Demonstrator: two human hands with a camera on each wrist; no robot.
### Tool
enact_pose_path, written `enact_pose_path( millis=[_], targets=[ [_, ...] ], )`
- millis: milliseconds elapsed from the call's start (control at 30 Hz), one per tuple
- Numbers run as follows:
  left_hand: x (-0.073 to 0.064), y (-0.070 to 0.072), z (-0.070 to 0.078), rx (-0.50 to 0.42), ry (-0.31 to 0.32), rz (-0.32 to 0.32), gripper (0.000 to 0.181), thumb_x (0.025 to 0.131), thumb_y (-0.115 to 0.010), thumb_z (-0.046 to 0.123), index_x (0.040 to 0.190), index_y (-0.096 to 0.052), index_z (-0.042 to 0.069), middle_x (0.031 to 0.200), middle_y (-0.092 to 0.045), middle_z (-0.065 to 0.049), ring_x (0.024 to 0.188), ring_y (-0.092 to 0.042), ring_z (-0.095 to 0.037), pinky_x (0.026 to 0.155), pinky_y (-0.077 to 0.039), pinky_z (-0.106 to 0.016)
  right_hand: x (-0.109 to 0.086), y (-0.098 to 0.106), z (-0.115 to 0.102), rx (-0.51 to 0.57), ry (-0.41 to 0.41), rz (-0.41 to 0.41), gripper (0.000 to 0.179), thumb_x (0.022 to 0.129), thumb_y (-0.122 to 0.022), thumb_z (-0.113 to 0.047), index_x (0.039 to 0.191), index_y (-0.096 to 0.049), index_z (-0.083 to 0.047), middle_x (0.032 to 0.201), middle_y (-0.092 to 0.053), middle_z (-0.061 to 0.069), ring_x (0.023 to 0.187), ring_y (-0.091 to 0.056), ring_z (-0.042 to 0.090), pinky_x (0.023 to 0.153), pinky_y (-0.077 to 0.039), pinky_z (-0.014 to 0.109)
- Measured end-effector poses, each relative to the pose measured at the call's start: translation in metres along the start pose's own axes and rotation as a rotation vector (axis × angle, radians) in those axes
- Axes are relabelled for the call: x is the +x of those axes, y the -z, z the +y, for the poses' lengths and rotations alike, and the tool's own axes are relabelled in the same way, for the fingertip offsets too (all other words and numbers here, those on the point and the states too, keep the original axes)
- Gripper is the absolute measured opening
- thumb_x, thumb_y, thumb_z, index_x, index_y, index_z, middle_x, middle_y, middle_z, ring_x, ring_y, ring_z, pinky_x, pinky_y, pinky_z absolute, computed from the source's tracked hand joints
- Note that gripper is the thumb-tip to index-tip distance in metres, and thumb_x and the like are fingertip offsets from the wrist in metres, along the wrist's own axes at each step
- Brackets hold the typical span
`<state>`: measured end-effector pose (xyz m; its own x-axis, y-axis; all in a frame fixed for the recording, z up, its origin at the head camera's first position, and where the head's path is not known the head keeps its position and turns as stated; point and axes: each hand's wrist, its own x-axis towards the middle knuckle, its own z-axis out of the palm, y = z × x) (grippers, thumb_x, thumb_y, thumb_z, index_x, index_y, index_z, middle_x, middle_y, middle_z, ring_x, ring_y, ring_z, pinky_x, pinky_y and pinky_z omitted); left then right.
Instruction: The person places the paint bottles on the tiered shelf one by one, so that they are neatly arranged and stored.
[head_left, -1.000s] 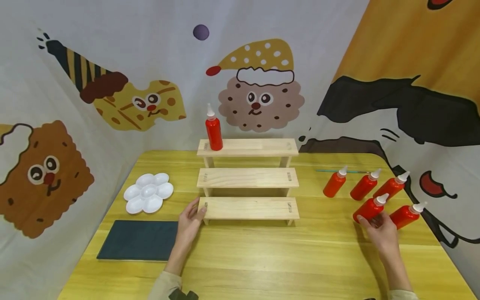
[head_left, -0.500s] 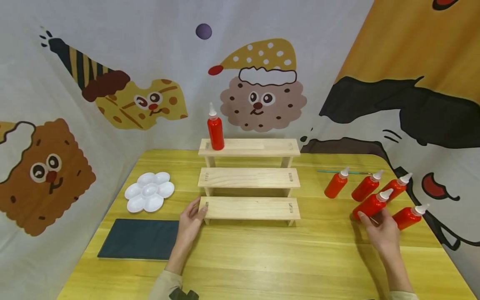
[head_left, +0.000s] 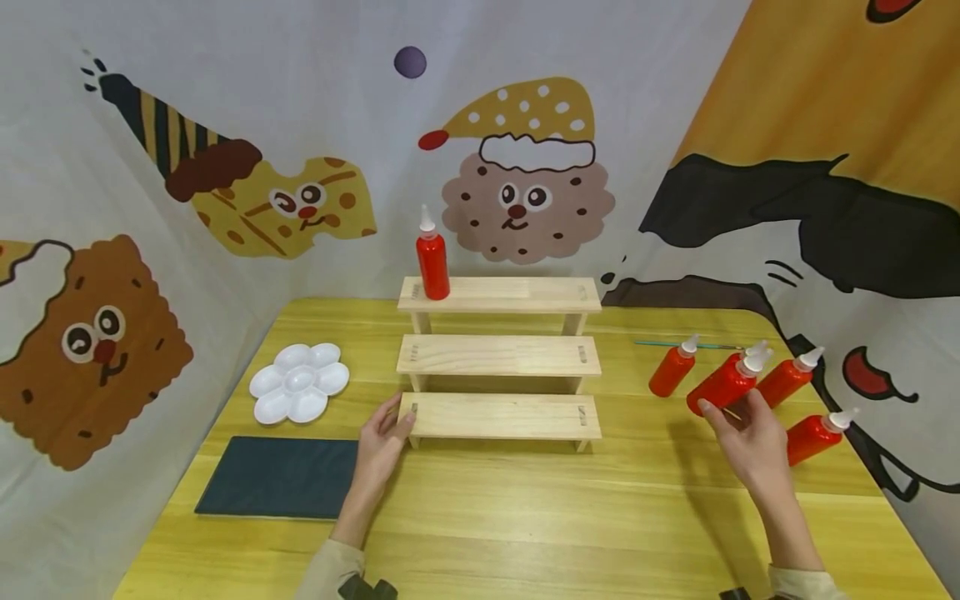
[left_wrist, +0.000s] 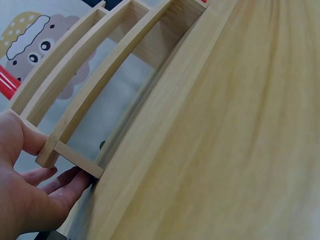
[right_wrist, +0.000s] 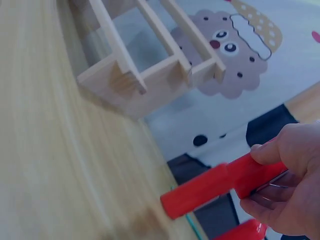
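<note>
A three-step wooden shelf (head_left: 498, 417) stands mid-table. My left hand (head_left: 381, 450) grips the left end of its lowest step, thumb on top and fingers around the side, as the left wrist view shows at the step's end (left_wrist: 75, 157). My right hand (head_left: 753, 442) holds a red squeeze bottle (head_left: 720, 387) with a white pointed nozzle, tilted and raised above the table. In the right wrist view, thumb and fingers wrap this bottle (right_wrist: 257, 175). It overlaps another red bottle (head_left: 741, 360) behind it. One more red bottle (head_left: 433, 265) stands upright on the top step's left end.
More red bottles stand at the right: one (head_left: 672, 371) nearest the shelf, one (head_left: 783, 381) behind my hand, one (head_left: 813, 437) beside it. A thin teal paintbrush (head_left: 660, 342) lies behind them. At left are a white flower-shaped palette (head_left: 300, 380) and a dark rectangular board (head_left: 277, 477).
My right hand has lifted the red bottle off the table and carried it up and leftward, toward the shelf. The left hand stays at the shelf's end.
</note>
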<state>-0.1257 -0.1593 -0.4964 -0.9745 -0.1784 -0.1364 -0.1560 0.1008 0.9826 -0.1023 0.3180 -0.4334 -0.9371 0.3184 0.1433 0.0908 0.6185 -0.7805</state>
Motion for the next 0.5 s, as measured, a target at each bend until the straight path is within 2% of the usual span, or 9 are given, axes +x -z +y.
enact_pose_path(
  millis=[133, 333, 500],
  targets=[
    [-0.001, 0.000, 0.001, -0.004, 0.002, -0.005, 0.056, 0.101, -0.063, 0.018, 0.152, -0.045, 0.004, 0.142, -0.055, -0.030, 0.128, -0.058, -0.040, 0.090, -0.051, -0.021, 0.005, -0.002, -0.016, -0.017, 0.055, 0.003, 0.056, 0.099, -0.067, -0.029, 0.143, -0.048, -0.001, 0.134, -0.062, 0.028, 0.097, -0.052, -0.011, 0.076, -0.042, -0.001],
    [0.000, 0.001, 0.001, -0.007, -0.003, -0.009, 0.056, 0.102, -0.063, 0.018, 0.152, -0.044, 0.003, 0.143, -0.054, -0.030, 0.130, -0.057, -0.041, 0.091, -0.051, -0.022, 0.010, -0.005, -0.038, -0.023, 0.132, 0.001, 0.053, 0.099, -0.068, -0.030, 0.140, -0.051, -0.001, 0.131, -0.064, 0.026, 0.096, -0.052, -0.012, 0.077, -0.042, 0.000],
    [-0.001, 0.001, 0.001, -0.012, -0.005, -0.011, 0.055, 0.102, -0.062, 0.016, 0.152, -0.044, 0.003, 0.143, -0.055, -0.030, 0.129, -0.057, -0.041, 0.089, -0.051, -0.019, 0.016, -0.010, -0.061, 0.010, 0.186, -0.008, 0.053, 0.099, -0.068, -0.029, 0.142, -0.051, -0.003, 0.133, -0.065, 0.022, 0.105, -0.062, 0.007, 0.081, -0.044, 0.001]
  ],
)
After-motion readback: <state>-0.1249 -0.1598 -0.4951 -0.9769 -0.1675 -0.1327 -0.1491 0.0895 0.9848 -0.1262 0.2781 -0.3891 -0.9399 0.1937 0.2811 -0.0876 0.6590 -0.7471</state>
